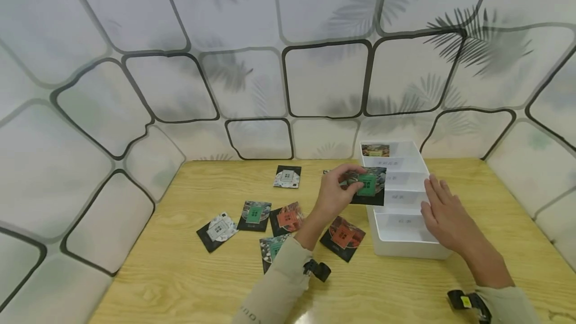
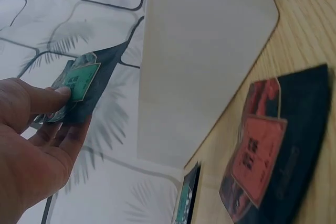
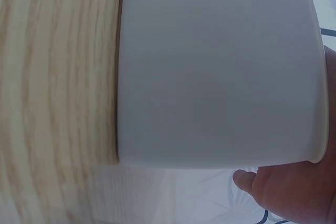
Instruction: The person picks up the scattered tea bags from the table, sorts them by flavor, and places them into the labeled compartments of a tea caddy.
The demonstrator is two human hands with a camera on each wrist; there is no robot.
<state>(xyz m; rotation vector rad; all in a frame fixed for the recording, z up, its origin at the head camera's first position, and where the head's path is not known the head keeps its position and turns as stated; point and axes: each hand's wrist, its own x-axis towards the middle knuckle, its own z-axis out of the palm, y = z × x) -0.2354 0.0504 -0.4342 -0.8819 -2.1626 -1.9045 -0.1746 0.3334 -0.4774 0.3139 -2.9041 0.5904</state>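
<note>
My left hand [image 1: 334, 191] pinches a flat black sachet with a green label [image 1: 369, 185] between thumb and fingers. It is held up at the left side of a white divided box [image 1: 411, 250]. In the left wrist view the thumb lies across the front of the sachet [image 2: 81, 85]. My right hand [image 1: 450, 216], fingers straight, rests along the box's right rim. One sachet with a picture on it [image 1: 375, 150] stands in the box's rear compartment. The compartments carry small printed labels, too faint to read.
Left of the box, a red-labelled sachet [image 1: 343, 239] lies on the wooden table [image 1: 171, 274]. Farther left are several more: white [image 1: 287, 177], white [image 1: 218, 231], green [image 1: 254, 215] and red [image 1: 288, 218]. My left sleeve partly covers another green one [image 1: 268, 249]. A patterned wall stands behind.
</note>
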